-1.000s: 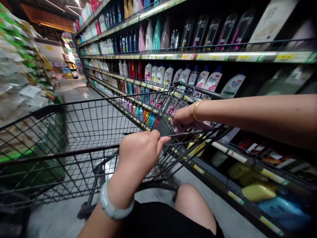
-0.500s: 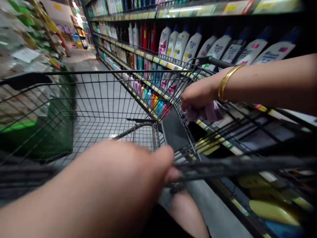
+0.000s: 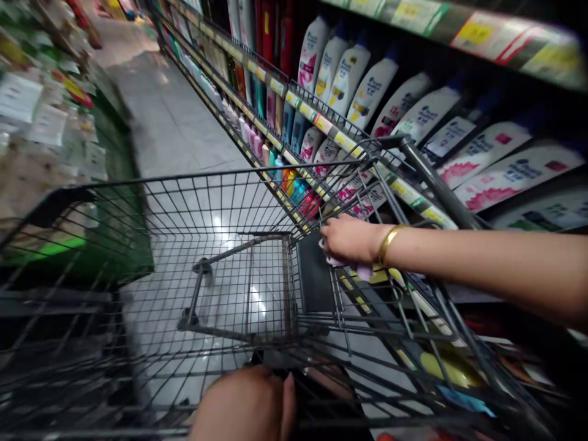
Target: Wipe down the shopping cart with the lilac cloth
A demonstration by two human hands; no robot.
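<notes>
A black wire shopping cart (image 3: 316, 275) fills the lower half of the head view; its basket holds no goods that I can see. At the bottom edge, my left hand (image 3: 243, 401) is closed around the cart's handle bar, its fingers mostly hidden below. My right hand (image 3: 351, 239), with a gold bangle (image 3: 388, 245) at the wrist, is closed on a lavender cloth (image 3: 364, 270). It presses the cloth against the right side of the basket, beside the dark flat panel. The grip under that hand is partly hidden.
Shelves on the right carry rows of white shampoo bottles (image 3: 370, 92) behind a price-tag rail (image 3: 335, 131). A green bin (image 3: 117, 202) with packaged goods stands along the left. Grey tiled floor (image 3: 160, 116) runs ahead between them.
The view has tilted downward, so more of the basket shows. My left hand appears lower. My right hand, with the cloth, has shifted down and slightly left along the basket's side.
</notes>
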